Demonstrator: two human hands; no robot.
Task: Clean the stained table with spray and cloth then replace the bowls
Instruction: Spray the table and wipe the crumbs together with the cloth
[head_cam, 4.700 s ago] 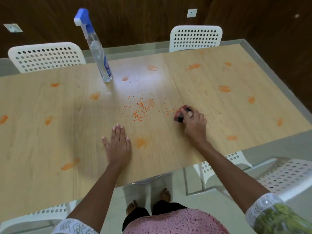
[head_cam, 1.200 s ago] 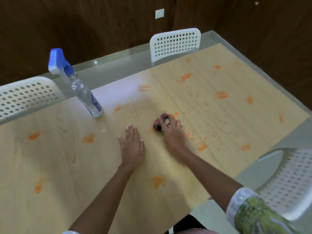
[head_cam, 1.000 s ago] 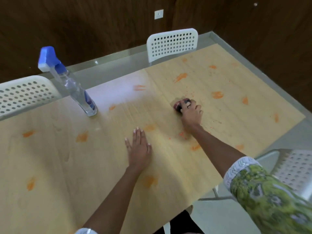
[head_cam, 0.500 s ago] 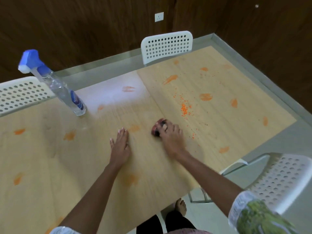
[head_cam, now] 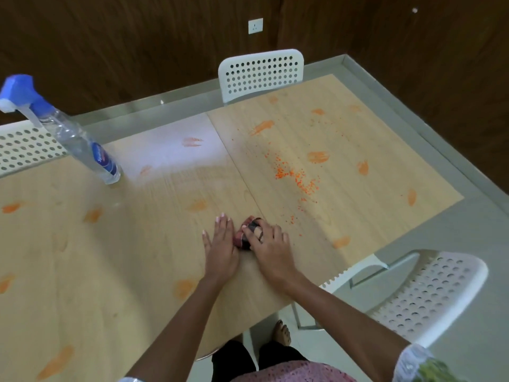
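Note:
The wooden table [head_cam: 137,244] carries several orange smears and a scatter of small orange grains [head_cam: 296,177] right of its middle seam. My right hand [head_cam: 268,245] presses a bunched dark red cloth [head_cam: 245,237] onto the table near the front edge. Flat on the wood, fingers spread, my left hand [head_cam: 220,244] lies just left of the cloth and touches it. A clear spray bottle [head_cam: 80,144] with a blue trigger head stands upright at the back left, well away from both hands. No bowls are in view.
White perforated chairs stand at the far side [head_cam: 261,71], the back left [head_cam: 24,147] and the near right [head_cam: 418,293]. A grey border [head_cam: 454,244] runs along the table's right and far sides. My bare feet show under the front edge.
My right hand has dragged the cloth back toward the front edge and leftward, ending against my left hand. The orange grains now lie gathered further right of the seam.

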